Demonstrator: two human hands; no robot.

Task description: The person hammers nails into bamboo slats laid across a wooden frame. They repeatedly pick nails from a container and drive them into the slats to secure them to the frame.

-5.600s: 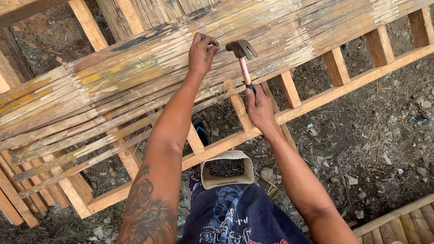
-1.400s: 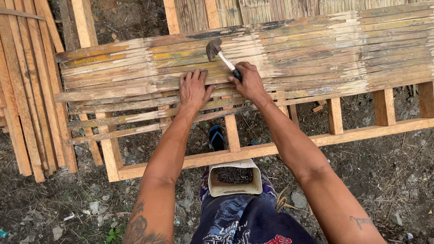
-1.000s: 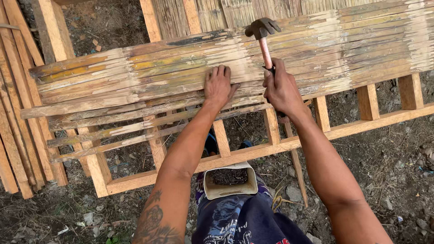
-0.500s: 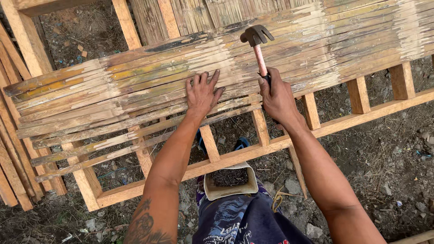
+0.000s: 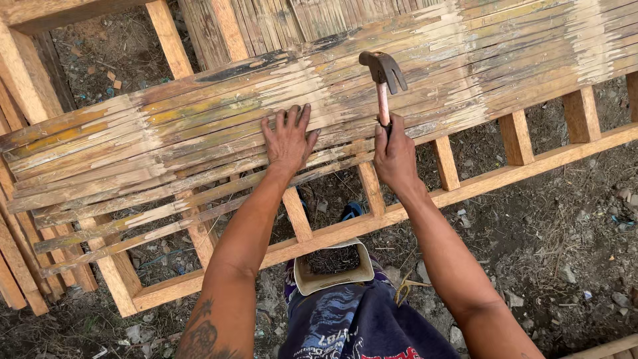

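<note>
Near the bottom centre sat a nail-filled pouch [image 5: 334, 267]. Above it, the left hand [image 5: 288, 137] stayed flat, fingers spread, on the bamboo slats [image 5: 199, 133]. The right hand [image 5: 395, 154] gripped the hammer [image 5: 383, 80], raised at upper centre as before.

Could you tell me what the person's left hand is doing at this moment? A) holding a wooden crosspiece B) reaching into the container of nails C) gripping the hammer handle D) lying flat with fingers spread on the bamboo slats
D: the left hand lies palm down, fingers spread, on the bamboo slats, while the right hand holds the hammer raised.
</note>
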